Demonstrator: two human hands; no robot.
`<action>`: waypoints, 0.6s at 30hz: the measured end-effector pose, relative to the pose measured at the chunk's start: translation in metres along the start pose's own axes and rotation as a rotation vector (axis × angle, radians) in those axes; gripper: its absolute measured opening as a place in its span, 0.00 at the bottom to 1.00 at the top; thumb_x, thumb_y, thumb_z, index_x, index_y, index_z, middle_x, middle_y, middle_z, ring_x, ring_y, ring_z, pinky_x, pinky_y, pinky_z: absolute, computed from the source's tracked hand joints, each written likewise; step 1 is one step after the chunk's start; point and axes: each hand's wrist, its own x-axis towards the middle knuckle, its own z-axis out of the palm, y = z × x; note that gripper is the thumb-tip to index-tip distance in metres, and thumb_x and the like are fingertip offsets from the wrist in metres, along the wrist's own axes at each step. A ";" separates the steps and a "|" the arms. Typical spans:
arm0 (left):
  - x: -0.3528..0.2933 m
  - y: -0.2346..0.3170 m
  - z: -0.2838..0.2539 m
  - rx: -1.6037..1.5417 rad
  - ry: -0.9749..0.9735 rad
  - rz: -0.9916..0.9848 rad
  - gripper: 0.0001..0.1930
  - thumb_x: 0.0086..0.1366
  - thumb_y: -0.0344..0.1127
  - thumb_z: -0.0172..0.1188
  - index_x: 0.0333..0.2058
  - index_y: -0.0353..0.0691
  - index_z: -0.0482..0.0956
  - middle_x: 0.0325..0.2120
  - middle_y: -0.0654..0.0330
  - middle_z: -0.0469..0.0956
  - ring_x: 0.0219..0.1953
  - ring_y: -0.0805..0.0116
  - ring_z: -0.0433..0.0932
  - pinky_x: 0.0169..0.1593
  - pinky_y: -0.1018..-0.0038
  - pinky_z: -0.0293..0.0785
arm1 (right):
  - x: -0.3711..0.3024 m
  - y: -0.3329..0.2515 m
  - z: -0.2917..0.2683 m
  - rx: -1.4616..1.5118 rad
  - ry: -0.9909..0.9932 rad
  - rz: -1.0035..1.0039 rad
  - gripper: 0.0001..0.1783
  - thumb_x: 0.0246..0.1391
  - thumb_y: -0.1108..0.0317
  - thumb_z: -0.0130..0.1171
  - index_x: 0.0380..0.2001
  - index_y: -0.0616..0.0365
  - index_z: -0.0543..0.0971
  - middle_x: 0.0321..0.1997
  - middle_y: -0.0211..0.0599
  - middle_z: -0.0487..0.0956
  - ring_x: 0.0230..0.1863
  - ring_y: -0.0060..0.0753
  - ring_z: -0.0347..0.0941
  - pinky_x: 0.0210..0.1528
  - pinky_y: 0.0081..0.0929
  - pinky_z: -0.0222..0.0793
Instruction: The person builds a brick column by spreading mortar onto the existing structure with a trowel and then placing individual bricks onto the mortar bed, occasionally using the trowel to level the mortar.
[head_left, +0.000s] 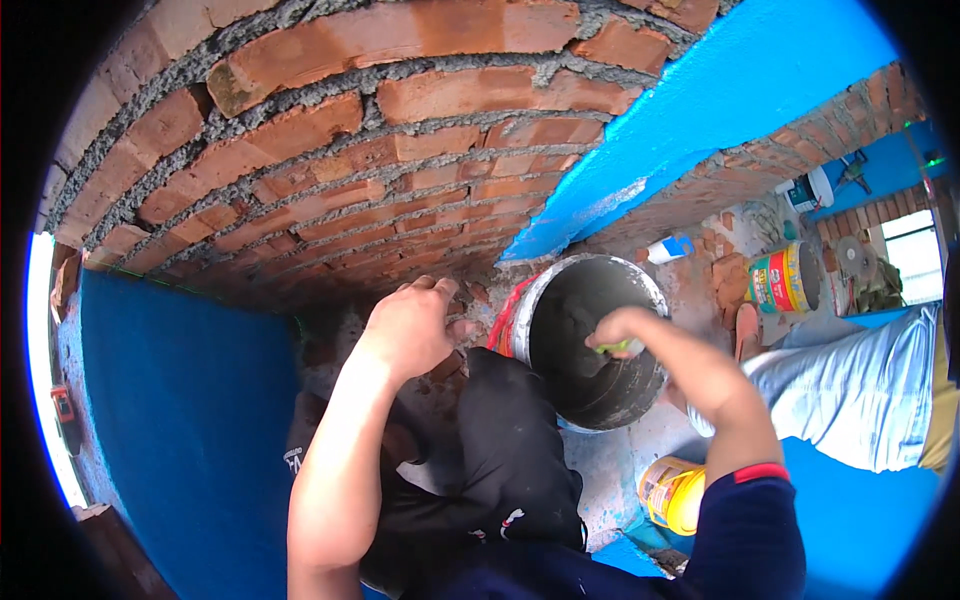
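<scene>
Brickwork (450, 100) upper left looks uncoated; mortar (565, 340) remains mid-frame; your right hand (622, 327) clutches a greenish tool (613, 348), left hand (415, 325) half-open, empty.

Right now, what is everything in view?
Rough brick walls: several, red, upper left and right.
Painted walls: several, blue, both sides.
Large round bucket: one, white rim, red outside, centre.
Wet mix: one mass, grey, inside it.
Plastic tub: one, yellow, lower right.
Printed bucket: one, multicoloured, right.
Round pail: one, white, upper right.
Small container: one, white and blue, right of centre.
Boxy device: one, orange and black, far left.
Another person's trousers: one pair, light blue, right.
Own trousers: one pair, black, below.
Left hand: one, bare, left of centre.
Right hand: one, bare, over mix, gripping yellowish object.
</scene>
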 end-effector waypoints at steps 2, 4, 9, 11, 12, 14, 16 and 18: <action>0.000 0.004 -0.002 -0.016 -0.015 -0.001 0.26 0.58 0.44 0.64 0.50 0.32 0.74 0.43 0.43 0.77 0.46 0.45 0.77 0.50 0.59 0.73 | -0.036 -0.007 -0.013 -0.125 0.092 0.063 0.19 0.60 0.55 0.52 0.32 0.60 0.82 0.34 0.37 0.82 0.31 0.35 0.78 0.39 0.44 0.72; 0.003 0.009 -0.004 -0.031 -0.022 0.003 0.26 0.58 0.44 0.64 0.50 0.33 0.73 0.42 0.43 0.77 0.46 0.45 0.77 0.50 0.59 0.73 | -0.031 -0.004 -0.008 -0.453 0.266 0.076 0.15 0.58 0.58 0.54 0.36 0.58 0.83 0.40 0.36 0.82 0.39 0.36 0.79 0.42 0.44 0.72; 0.000 0.007 -0.003 -0.040 -0.006 -0.017 0.26 0.58 0.44 0.64 0.51 0.34 0.74 0.42 0.43 0.78 0.46 0.46 0.77 0.51 0.59 0.73 | 0.012 -0.012 0.043 -1.264 0.701 0.041 0.15 0.58 0.63 0.51 0.44 0.49 0.84 0.48 0.32 0.82 0.50 0.39 0.78 0.47 0.56 0.68; -0.001 0.005 -0.003 -0.031 0.003 -0.004 0.25 0.58 0.43 0.64 0.50 0.34 0.74 0.42 0.43 0.77 0.46 0.46 0.77 0.51 0.59 0.73 | 0.029 -0.002 0.052 -1.036 0.664 -0.015 0.14 0.56 0.59 0.54 0.41 0.48 0.84 0.45 0.32 0.83 0.49 0.36 0.79 0.47 0.44 0.70; 0.000 0.003 -0.001 -0.027 0.010 0.005 0.25 0.58 0.43 0.64 0.50 0.34 0.74 0.42 0.43 0.77 0.46 0.46 0.77 0.51 0.59 0.73 | 0.033 0.003 0.053 -0.898 0.664 -0.004 0.14 0.54 0.58 0.55 0.40 0.48 0.85 0.45 0.33 0.83 0.49 0.35 0.79 0.48 0.40 0.70; -0.002 0.001 -0.001 -0.015 0.017 0.026 0.24 0.57 0.43 0.65 0.49 0.34 0.74 0.42 0.43 0.77 0.47 0.46 0.76 0.51 0.59 0.73 | 0.022 0.009 0.049 -0.700 0.614 -0.051 0.18 0.49 0.55 0.59 0.40 0.51 0.84 0.45 0.38 0.82 0.49 0.37 0.79 0.49 0.32 0.71; 0.001 0.003 -0.003 -0.014 0.022 0.040 0.25 0.57 0.42 0.65 0.49 0.33 0.74 0.43 0.42 0.77 0.47 0.45 0.76 0.51 0.59 0.73 | 0.015 0.006 0.056 -0.570 0.653 -0.045 0.19 0.48 0.54 0.60 0.40 0.53 0.84 0.44 0.40 0.82 0.49 0.38 0.78 0.51 0.34 0.71; 0.001 0.009 0.001 -0.018 -0.019 0.029 0.25 0.57 0.42 0.65 0.49 0.33 0.73 0.43 0.42 0.77 0.47 0.45 0.76 0.51 0.58 0.73 | 0.024 0.010 0.067 -0.400 0.692 -0.023 0.20 0.46 0.53 0.61 0.39 0.54 0.84 0.44 0.41 0.83 0.49 0.40 0.79 0.52 0.35 0.71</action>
